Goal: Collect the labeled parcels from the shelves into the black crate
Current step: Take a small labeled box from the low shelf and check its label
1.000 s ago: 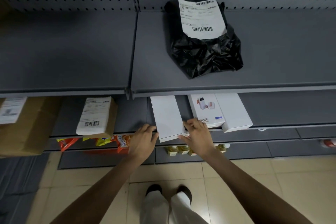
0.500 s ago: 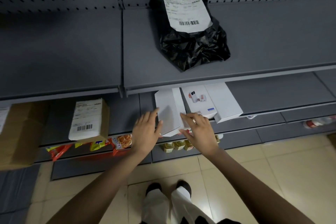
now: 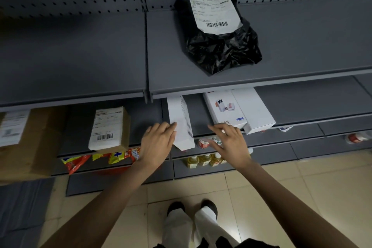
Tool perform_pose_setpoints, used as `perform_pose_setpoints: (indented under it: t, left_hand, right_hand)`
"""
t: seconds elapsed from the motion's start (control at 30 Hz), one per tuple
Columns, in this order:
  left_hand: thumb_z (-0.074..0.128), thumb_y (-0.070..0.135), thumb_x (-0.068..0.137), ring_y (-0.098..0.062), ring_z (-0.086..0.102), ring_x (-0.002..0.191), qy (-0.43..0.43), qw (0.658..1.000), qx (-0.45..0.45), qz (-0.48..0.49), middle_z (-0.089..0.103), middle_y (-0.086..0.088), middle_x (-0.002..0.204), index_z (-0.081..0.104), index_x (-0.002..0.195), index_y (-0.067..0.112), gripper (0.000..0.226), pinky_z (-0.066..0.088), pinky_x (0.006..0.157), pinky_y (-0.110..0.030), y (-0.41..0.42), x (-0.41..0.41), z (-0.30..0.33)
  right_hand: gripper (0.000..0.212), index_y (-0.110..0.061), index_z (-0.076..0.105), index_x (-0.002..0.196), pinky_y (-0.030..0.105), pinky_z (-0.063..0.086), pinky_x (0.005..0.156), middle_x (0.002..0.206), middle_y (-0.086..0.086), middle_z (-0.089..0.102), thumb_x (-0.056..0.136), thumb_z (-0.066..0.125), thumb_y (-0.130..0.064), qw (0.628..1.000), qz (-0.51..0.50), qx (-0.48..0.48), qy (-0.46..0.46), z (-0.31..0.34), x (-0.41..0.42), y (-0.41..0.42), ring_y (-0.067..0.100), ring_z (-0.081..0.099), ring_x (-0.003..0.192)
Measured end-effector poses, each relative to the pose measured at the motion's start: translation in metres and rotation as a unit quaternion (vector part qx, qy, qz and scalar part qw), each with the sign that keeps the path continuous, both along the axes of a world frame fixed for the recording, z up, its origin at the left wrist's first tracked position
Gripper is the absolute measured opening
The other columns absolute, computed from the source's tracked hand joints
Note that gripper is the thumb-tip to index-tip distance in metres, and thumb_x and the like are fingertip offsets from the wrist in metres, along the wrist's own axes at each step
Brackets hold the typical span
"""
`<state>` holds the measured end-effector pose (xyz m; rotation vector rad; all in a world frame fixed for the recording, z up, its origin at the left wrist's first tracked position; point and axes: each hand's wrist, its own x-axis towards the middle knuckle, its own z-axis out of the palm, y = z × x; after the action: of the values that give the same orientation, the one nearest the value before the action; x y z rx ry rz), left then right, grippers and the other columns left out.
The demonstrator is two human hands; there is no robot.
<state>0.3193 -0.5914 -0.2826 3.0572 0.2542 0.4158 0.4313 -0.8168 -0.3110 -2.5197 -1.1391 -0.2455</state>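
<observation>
The left hand (image 3: 159, 145) holds a slim white box (image 3: 181, 125) at the front edge of the middle shelf (image 3: 302, 104), fingers pressed against its left face; the thumb is hidden, so I cannot tell whether it wraps behind. The box stands tilted on its long side, its lower end hanging out past the shelf edge. The right hand (image 3: 229, 143) hovers just beside the box on its right, fingers spread and loosely bent, holding nothing.

Further right on the same shelf lie two white boxes (image 3: 239, 110), one printed with a device picture, their near corners at the front edge. On the left part of this shelf sits a brown parcel (image 3: 110, 129) with a barcode label, and a larger cardboard box (image 3: 24, 141) stands at the far left. On the top shelf (image 3: 80, 56), a black bag parcel (image 3: 221, 46) with a white label rests against the back panel. Lower shelves carry snack packets (image 3: 100, 159) and small bottles (image 3: 203, 160).
</observation>
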Motion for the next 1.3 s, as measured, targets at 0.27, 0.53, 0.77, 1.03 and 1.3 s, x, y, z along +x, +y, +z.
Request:
perform_pose_setpoints:
  t: [0.27,0.53,0.77,1.03,1.3]
  left_hand:
    - [0.031,0.042,0.095,-0.019,0.057,0.079,0.059,0.991,-0.083,0.091,0.066,-0.003,0.091,0.068,0.106,0.015,0.047,0.044,0.067,-0.030,0.019,-0.025,-0.013]
    - [0.044,0.043,0.093,-0.022,0.056,0.105,0.110,0.961,-0.190,0.170,0.061,-0.007,0.116,0.058,0.123,0.015,0.043,0.045,0.079,-0.029,0.019,-0.031,-0.034]
    - [0.042,0.035,0.096,-0.021,0.057,0.098,0.103,0.963,-0.209,0.137,0.061,-0.007,0.108,0.060,0.117,0.014,0.035,0.048,0.076,-0.031,0.015,-0.033,-0.042]
    - [0.025,0.043,0.091,-0.027,0.058,0.101,0.077,0.959,-0.241,0.124,0.063,-0.009,0.114,0.060,0.119,0.008,0.057,0.048,0.085,-0.037,0.001,-0.055,-0.051]
    - [0.027,0.043,0.093,-0.023,0.057,0.104,0.091,0.957,-0.248,0.118,0.062,-0.007,0.117,0.057,0.124,0.010,0.054,0.044,0.086,-0.031,0.006,-0.053,-0.045]
  right_hand:
    - [0.047,-0.014,0.065,0.117,0.038,0.051,0.077,0.103,0.006,0.065,0.089,0.042,-0.043,0.999,0.006,-0.017,0.028,-0.014,-0.008,0.001,0.024,0.064,0.091]
    - [0.051,-0.014,0.063,0.119,0.041,0.051,0.081,0.106,0.006,0.065,0.088,0.040,-0.047,0.994,0.013,-0.028,0.108,-0.024,-0.022,0.037,0.026,0.064,0.093]
    - [0.072,-0.012,0.058,0.128,0.042,0.044,0.093,0.116,0.009,0.063,0.088,0.024,-0.061,0.983,0.044,-0.078,0.160,-0.024,-0.014,0.062,0.026,0.059,0.104]
    - [0.062,-0.012,0.064,0.119,0.042,0.051,0.081,0.104,0.005,0.065,0.094,0.032,-0.058,0.989,0.030,-0.014,0.143,-0.042,-0.037,0.044,0.023,0.062,0.092]
    - [0.054,-0.017,0.064,0.119,0.040,0.051,0.085,0.107,0.001,0.065,0.091,0.041,-0.058,0.981,0.014,0.006,0.193,-0.042,-0.031,0.047,0.019,0.060,0.096]
